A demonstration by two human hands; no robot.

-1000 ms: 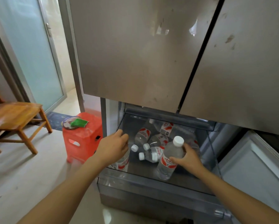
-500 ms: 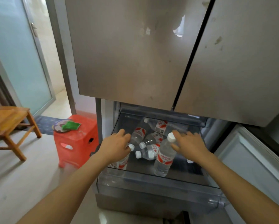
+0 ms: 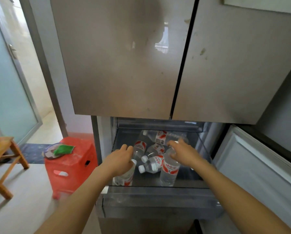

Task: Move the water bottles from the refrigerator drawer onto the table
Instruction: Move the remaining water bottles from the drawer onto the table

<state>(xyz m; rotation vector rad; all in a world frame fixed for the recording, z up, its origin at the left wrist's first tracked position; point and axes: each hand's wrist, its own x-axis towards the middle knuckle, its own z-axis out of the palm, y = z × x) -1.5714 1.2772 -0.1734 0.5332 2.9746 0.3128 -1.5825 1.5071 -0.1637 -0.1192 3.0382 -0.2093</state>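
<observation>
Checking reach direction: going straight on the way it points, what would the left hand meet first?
Most likely the red-labelled bottle lying just ahead of the left hand in the drawer; depth is unclear.

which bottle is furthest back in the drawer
The bottle lying crosswise at the back of the drawer, just beyond the right hand; the rest sit nearer the front.

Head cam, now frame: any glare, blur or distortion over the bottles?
Head view: window glare on the fridge door, clear of the drawer; wide-angle lens slants the door edges; left hand and right hand slightly motion-blurred; bottles dim but legible.
</observation>
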